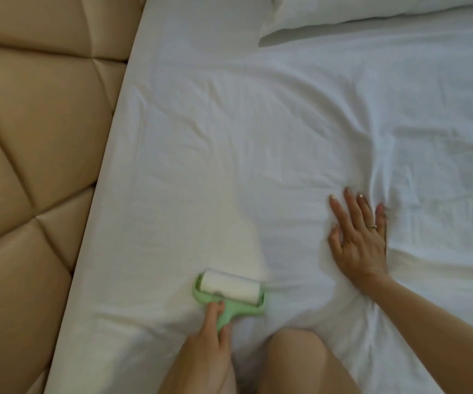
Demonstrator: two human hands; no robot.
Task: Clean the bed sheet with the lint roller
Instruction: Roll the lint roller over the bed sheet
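Observation:
A white, wrinkled bed sheet (229, 152) covers the mattress and fills most of the head view. The lint roller (231, 291) has a pale green frame and handle and a white roll, and it lies flat on the sheet near the bottom middle. My left hand (211, 334) grips its green handle from below, with the index finger stretched along the handle's neck. My right hand (360, 237) rests flat on the sheet to the right, palm down, fingers spread, a ring on one finger. It holds nothing.
A tan padded headboard (30, 166) with diagonal seams runs along the left edge of the mattress. A white pillow (357, 12) lies at the top right. My bare knee (295, 356) rests on the sheet at the bottom middle, right of the roller's handle.

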